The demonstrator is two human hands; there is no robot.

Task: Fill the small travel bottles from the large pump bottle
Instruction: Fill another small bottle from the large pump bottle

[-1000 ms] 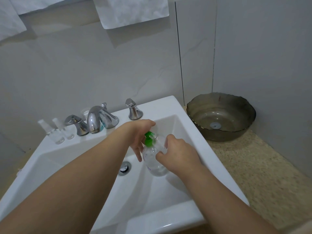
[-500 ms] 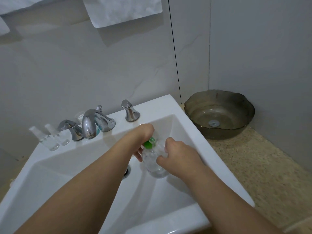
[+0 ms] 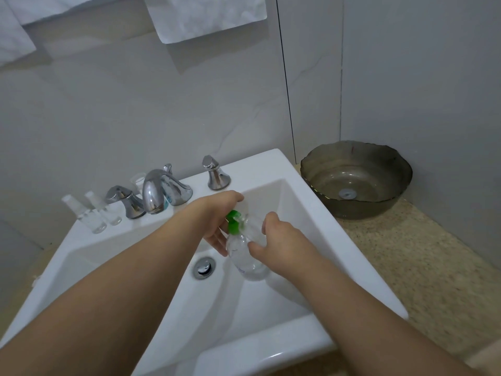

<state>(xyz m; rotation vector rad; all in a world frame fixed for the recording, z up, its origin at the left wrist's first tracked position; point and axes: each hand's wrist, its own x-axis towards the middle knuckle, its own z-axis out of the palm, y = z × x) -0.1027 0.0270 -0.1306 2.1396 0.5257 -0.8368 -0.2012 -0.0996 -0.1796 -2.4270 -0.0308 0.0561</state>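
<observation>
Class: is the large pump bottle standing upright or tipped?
Tipped. The pump bottle leans, green pump up-left, base lower-right, over the sink.

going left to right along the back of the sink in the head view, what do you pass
two small clear travel bottles → left tap handle → chrome spout → right tap handle → brown glass bowl on the speckled counter
</observation>
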